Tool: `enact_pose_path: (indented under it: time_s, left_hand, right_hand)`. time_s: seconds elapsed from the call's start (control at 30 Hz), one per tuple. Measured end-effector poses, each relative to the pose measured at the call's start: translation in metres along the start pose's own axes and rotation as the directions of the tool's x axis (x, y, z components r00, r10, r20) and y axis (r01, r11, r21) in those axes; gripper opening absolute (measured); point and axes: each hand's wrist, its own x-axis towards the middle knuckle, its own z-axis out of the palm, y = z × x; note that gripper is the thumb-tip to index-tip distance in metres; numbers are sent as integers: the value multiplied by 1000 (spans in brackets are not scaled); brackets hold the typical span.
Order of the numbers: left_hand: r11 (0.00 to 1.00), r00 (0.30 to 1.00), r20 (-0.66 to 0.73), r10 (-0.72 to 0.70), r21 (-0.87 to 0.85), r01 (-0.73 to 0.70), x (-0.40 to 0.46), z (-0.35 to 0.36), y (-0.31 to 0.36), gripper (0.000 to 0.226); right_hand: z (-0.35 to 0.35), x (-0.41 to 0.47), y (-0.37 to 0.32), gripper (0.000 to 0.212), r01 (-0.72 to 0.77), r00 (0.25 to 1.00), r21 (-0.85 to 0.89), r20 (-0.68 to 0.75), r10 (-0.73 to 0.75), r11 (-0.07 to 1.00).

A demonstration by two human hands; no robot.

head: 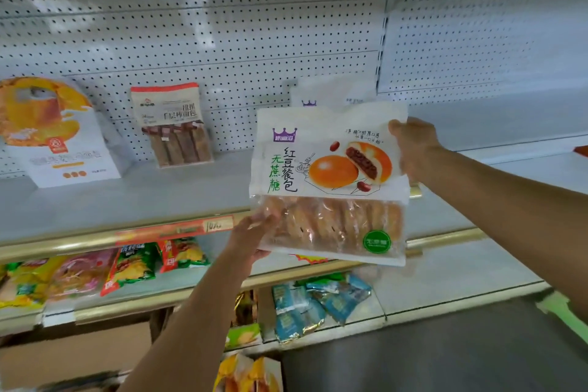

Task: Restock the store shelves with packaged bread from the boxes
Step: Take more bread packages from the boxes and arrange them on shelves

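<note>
I am gripping one bread bag (329,183) with both hands: my left hand (254,232) is pinching its lower left corner, thumb over the clear window, and my right hand (413,149) is clutching its upper right corner, fingers wrapped behind the white paper top. The bag is hanging upright in the air in front of the upper shelf (133,200), its lower edge overlapping the shelf's brass-coloured front rail (63,245) (several buns are showing through the window, too blurred to count).

Just behind the bag's top edge, one more white bag (331,92) with the same purple crown is standing near the shelf's back wall. Farther left along that back wall, one pack of brown bread sticks (173,126) is leaning against the pegboard, and at the shelf's left end one large orange-and-white bag (54,134) is standing.

Below the rail, a second shelf is carrying a row of coloured snack bags (133,264) toward its left side, and a third shelf lower down is holding a heap of blue packets (313,302) near its front edge.
</note>
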Motion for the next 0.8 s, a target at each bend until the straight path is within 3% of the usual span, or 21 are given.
enact_pose_path:
  time_s: [0.2, 0.47, 0.57, 0.63, 0.7, 0.73, 0.8]
  left_hand:
    - [997, 998, -51, -20, 67, 24, 45, 43, 11, 48]
    - [979, 1000, 9, 13, 201, -15, 145, 97, 28, 78]
    - [972, 997, 37, 73, 219, -79, 169, 117, 37, 47]
    - [970, 995, 44, 91, 222, -98, 175, 130, 42, 48]
    - [972, 994, 54, 92, 211, -102, 199, 132, 29, 33]
    - [970, 993, 46, 109, 214, -117, 212, 131, 21, 40]
    - [976, 997, 23, 69, 206, -72, 243, 127, -5, 87]
  right_hand:
    - [-11, 70, -3, 5, 30, 998, -49, 47, -28, 998]
    - [1, 171, -14, 16, 66, 998, -161, 34, -62, 985]
    - [10, 205, -21, 41, 40, 999, -155, 39, -35, 987]
    - [16, 227, -22, 46, 38, 999, -155, 34, -33, 987]
    - [22, 243, -19, 46, 30, 999, -180, 47, -22, 983]
    - [25, 252, -17, 46, 26, 998, -197, 56, -15, 980]
    - [28, 263, -11, 45, 31, 997, -221, 80, -14, 975]
